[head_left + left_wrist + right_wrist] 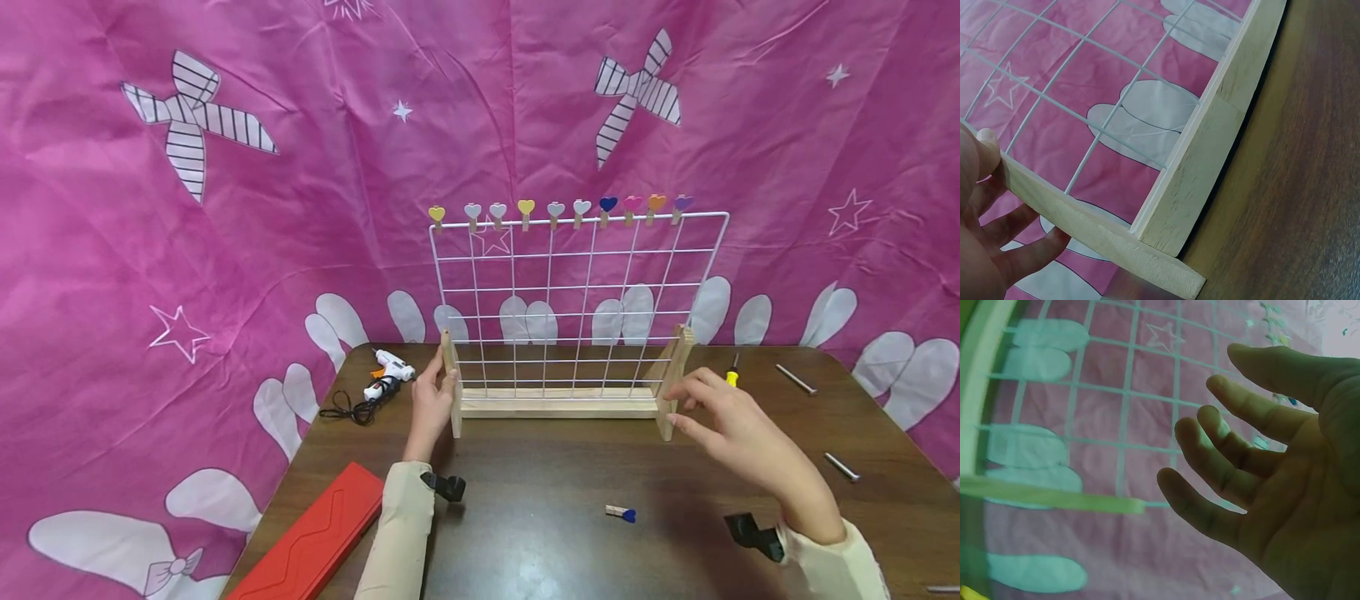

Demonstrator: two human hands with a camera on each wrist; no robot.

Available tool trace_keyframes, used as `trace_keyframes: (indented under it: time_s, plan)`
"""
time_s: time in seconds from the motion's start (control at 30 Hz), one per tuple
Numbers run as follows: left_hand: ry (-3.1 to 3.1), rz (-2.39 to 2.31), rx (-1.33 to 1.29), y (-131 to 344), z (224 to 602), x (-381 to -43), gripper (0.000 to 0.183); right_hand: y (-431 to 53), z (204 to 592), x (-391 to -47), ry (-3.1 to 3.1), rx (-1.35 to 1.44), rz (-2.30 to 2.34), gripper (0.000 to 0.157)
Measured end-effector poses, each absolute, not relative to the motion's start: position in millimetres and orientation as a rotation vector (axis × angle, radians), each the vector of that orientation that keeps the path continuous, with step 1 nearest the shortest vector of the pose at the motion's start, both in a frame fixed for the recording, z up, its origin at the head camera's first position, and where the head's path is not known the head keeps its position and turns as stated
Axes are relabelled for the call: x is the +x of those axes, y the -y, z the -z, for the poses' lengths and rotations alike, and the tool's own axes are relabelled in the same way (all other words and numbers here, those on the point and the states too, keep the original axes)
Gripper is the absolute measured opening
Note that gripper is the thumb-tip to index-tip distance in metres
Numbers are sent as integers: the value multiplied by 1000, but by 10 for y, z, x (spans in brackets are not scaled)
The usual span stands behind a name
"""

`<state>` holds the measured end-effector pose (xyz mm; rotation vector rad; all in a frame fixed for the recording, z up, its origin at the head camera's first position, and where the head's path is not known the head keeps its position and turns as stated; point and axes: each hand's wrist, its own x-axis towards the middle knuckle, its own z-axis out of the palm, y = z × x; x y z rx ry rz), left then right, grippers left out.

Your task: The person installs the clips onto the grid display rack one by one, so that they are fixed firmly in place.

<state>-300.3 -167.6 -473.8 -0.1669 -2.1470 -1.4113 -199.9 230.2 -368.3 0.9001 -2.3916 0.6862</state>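
Observation:
A white wire grid (pixel 570 317) stands upright in a wooden base (pixel 558 408) with a side post at each end. Heart-topped clothespins (pixel 526 208) in several colours line its top wire. My left hand (pixel 432 402) grips the left wooden post (pixel 1072 212), thumb on one side and fingers on the other. Beside the right post (pixel 667 408) is my right hand (pixel 723 412), its fingers loosely bent. In the right wrist view its fingers (pixel 1222 478) hold nothing and appear apart from the wood. A blue heart clothespin (pixel 621 513) lies on the table before the stand.
A white glue gun (pixel 392 367) with a black cord lies at the back left of the brown table (pixel 525 550). A red case (pixel 315 533) is at the front left. To the right are a yellow-handled screwdriver (pixel 732 377) and metal rods (pixel 842 467). A pink curtain hangs behind.

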Motion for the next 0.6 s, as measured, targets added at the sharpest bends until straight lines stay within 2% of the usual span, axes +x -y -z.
trace_keyframes:
  time_s: [0.4,0.6]
  plan:
    - [2141,1413,-177,1676,4729,-3035,51,-2051,4173,-1927,2761,1008,-800,27]
    - [2145,1437,-148,1670,4756,-3010,51,-1920,4381,-1931,3015,998,-767,31]
